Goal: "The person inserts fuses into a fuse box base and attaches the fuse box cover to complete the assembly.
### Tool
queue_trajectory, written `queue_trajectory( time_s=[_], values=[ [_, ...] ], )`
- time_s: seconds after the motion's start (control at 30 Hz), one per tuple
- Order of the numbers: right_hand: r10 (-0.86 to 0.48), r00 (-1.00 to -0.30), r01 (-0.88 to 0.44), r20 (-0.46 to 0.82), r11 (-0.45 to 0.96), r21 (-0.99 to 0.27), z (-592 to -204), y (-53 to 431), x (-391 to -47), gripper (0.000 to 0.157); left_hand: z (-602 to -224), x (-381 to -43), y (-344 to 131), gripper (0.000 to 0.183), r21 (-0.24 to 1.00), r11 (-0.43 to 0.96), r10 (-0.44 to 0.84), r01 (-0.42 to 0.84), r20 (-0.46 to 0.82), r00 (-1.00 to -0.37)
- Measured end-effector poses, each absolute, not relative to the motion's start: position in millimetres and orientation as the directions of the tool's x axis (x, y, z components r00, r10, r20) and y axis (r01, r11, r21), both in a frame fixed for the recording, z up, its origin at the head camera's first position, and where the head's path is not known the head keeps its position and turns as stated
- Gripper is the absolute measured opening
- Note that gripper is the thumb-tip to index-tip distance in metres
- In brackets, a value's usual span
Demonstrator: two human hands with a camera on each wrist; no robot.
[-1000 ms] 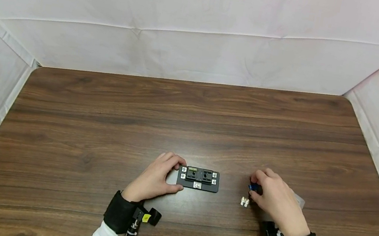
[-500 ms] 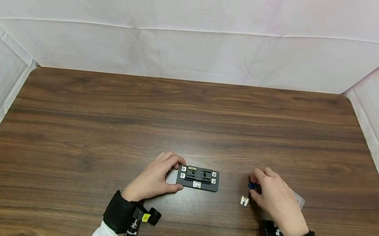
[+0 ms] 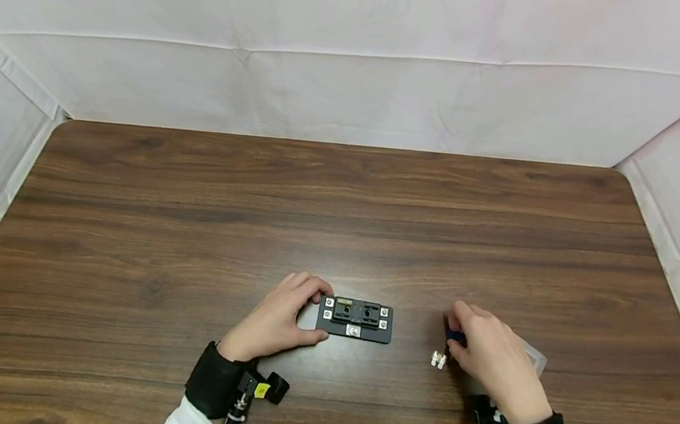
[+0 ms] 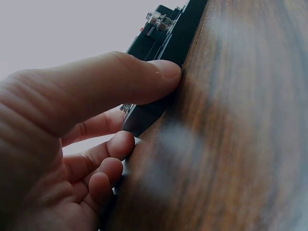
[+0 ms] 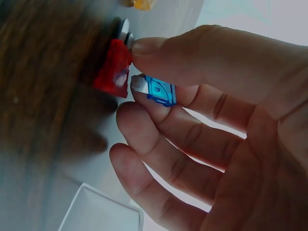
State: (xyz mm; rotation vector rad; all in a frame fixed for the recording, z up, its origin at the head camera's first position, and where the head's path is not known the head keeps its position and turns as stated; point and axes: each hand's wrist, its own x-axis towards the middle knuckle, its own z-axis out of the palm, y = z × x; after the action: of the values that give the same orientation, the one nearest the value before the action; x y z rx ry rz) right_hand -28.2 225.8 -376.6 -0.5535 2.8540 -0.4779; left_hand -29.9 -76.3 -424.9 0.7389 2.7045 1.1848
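On the brown wood-grain table (image 3: 175, 229), we find a flat black rectangular plastic block with silver screw terminals (image 3: 356, 320) lying face up between the two hands; the left hand (image 3: 277, 321) grips its left end, thumb at the near edge and fingers at the far one, probably to steady it while leaving its top uncovered; the right hand (image 3: 494, 358), well apart from it, pinches a small translucent blue plastic piece with a metal blade (image 5: 161, 91), a hold that we judge suited to so small a thing.

From the head we make out only a dark blue scrap under that hand, with a small pale metallic-looking piece (image 3: 438, 360) just beside it; the right wrist view alone shows a translucent red plastic piece with metal prongs (image 5: 113, 70) by the thumb tip, whether touching we cannot tell; the clear plastic box (image 3: 537, 357) is partly hidden in the head view, while the wrist view shows its corner.
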Motion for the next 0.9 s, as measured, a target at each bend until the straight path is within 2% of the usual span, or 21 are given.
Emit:
queue_trajectory(
  time_s=[0.9],
  values=[
    [-0.419, -0.907, -0.381, -0.046, 0.860, -0.339, -380.6, 220.4, -29.3, 0.026, -425.0, -31.5, -77.2, 0.045, 0.714, 0.578, 0.462, 0.394, 0.111, -0.880]
  ],
)
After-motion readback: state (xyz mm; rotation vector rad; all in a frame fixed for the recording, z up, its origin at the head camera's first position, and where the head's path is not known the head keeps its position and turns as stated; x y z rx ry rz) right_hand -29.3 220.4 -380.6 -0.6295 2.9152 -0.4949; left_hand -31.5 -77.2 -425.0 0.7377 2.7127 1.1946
